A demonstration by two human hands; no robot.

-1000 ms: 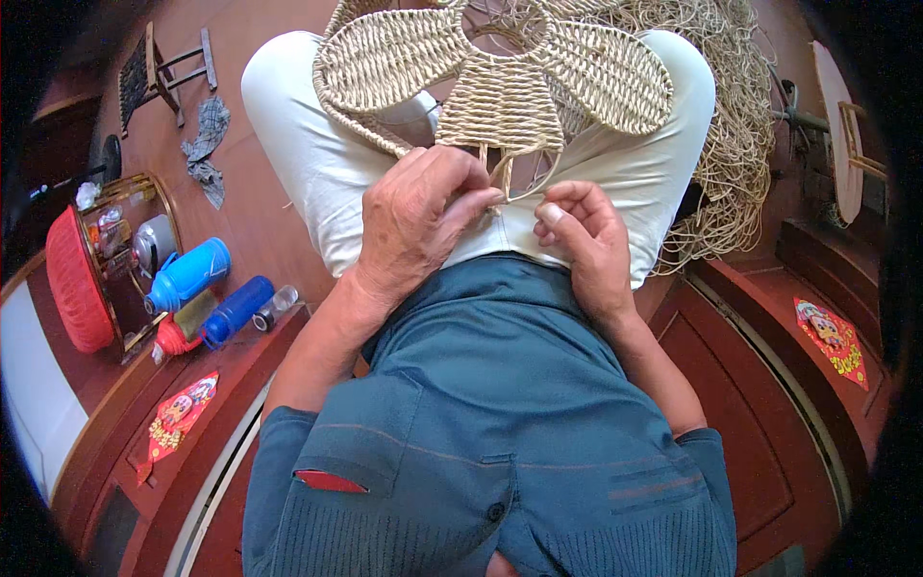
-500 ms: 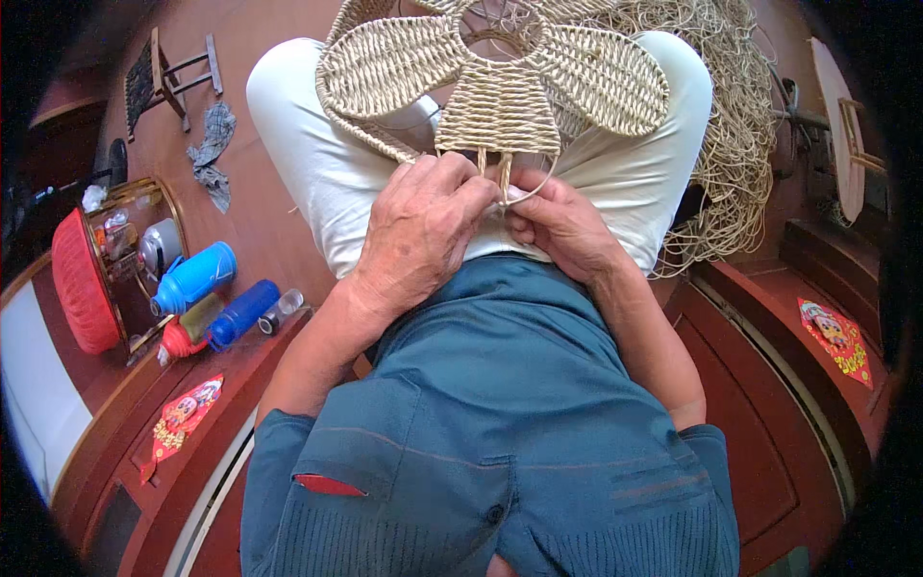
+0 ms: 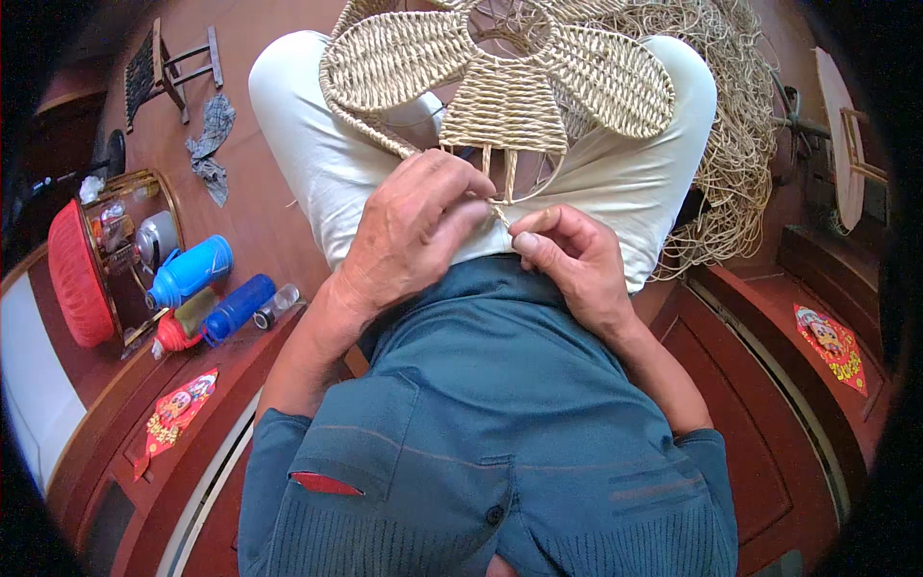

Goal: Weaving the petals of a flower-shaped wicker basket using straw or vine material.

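A woven straw piece (image 3: 505,106) with petal-like panels around a round hole lies across my lap. Two thick straw-cord spokes (image 3: 511,173) and a thin curved strand extend from its near panel toward me. A short twisted straw cord (image 3: 501,215) hangs at their lower end. My right hand (image 3: 580,264) pinches the end of this cord between thumb and forefinger. Left of the spokes, my left hand (image 3: 415,223) is arched, with thumb and forefinger slightly apart beside the cord. Its other fingers are curled underneath and partly hidden.
A large heap of loose straw cord (image 3: 726,144) lies beyond my right knee. To my left are a blue thermos (image 3: 192,272), a dark blue bottle (image 3: 240,310), a red-covered round stand (image 3: 80,274) and a grey cloth (image 3: 211,144). A small stool (image 3: 168,72) stands farther off.
My right hand has drawn down and right, away from the spokes, with the cord end in its pinch. My left thumb and forefinger have parted, uncovering the twisted cord.
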